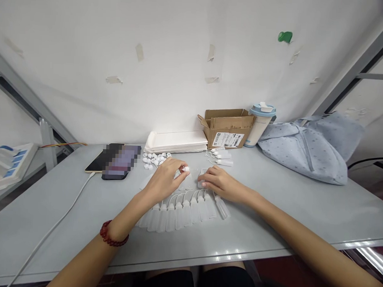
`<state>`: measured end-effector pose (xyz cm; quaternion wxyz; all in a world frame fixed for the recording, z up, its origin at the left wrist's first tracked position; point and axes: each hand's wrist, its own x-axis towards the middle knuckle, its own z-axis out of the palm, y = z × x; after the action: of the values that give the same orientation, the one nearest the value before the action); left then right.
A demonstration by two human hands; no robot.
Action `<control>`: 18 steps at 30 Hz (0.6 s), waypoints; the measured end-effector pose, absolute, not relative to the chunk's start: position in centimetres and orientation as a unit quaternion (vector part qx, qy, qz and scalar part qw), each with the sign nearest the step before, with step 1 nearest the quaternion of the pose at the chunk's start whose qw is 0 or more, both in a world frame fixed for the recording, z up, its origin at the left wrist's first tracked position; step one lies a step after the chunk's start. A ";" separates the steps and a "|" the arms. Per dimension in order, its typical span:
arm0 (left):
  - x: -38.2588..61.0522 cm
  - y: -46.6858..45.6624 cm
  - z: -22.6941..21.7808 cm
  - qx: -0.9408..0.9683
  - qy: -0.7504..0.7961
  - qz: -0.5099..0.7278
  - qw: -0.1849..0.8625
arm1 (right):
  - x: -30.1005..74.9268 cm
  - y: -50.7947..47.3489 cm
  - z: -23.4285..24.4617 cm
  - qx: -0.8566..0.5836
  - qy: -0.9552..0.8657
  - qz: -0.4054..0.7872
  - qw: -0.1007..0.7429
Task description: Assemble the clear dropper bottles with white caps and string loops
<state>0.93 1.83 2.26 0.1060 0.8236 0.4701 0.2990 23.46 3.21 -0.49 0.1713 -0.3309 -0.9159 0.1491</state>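
Observation:
My left hand [167, 178] pinches a small white cap [186, 169] between thumb and forefinger. To the right, my right hand [220, 182] has its fingers curled over a small translucent plastic bottle [201, 174] on the table, partly hidden by the fingers. More translucent pieces lie between and below the hands, too blurred to tell apart. Nearer the body runs a row of flat translucent bottles [179, 216] with white tops and thin white cords. One corded bottle [222, 207] lies slanted at the row's right end. White caps [155, 159] are heaped behind my left hand.
Behind the hands are a stack of white trays [179, 141], an opened cardboard box [228, 128], a lidded cup [258, 125] and a few corded bottles [221, 155]. A blue cloth bag [304, 151] lies right; phones [107, 157] and a white cable [63, 216] lie left.

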 end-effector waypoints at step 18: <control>1.5 1.4 2.7 0.773 0.499 0.295 0.257 | 23.6 3.7 -0.7 -0.354 -0.859 0.128 0.345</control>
<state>1.49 1.41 2.71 0.2575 0.7729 0.4992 0.2953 23.63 3.69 -0.70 0.3455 -0.3544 -0.8594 0.1285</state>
